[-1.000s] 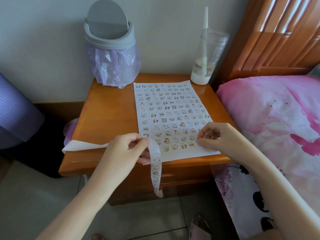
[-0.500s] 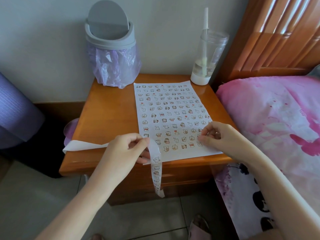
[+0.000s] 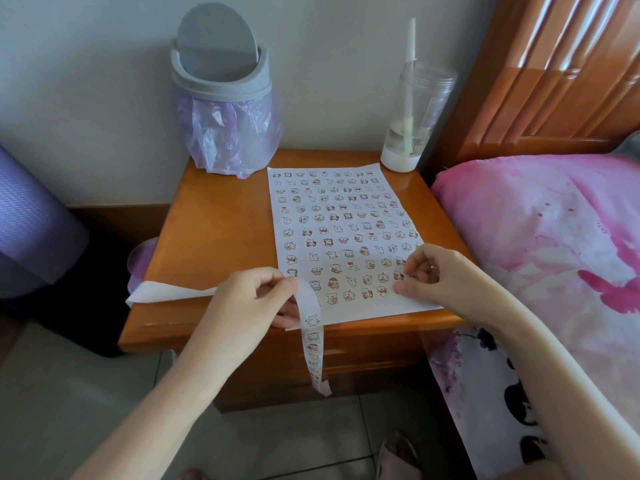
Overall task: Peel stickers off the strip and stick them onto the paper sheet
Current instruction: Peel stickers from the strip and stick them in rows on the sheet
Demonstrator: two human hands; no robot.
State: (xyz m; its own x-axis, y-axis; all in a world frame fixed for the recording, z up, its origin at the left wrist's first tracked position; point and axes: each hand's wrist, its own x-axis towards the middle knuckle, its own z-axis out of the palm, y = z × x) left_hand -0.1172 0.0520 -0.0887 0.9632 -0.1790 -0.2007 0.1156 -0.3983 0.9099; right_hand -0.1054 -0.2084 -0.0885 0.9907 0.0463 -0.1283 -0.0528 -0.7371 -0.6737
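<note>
Nightstand (image 3: 221,216): bag-lined bin (image 3: 221,81); cup (image 3: 415,112) holds straw (image 3: 411,39), liquid (image 3: 403,136); left hand (image 3: 246,303) pinches strip (image 3: 311,327).

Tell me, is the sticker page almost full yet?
Almost. Done: rows of stickers cover the paper sheet nearly down to its near edge. In hand: the left hand holds the strip, and the right hand touches the sheet's last rows, likely placing one sticker. Left: a few more stickers on the strip's hanging end, and a little bare paper.

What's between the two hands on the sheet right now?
Head view: only the lowest sticker rows of the paper sheet lie between left hand and right hand; the strip hangs from the left.
</note>
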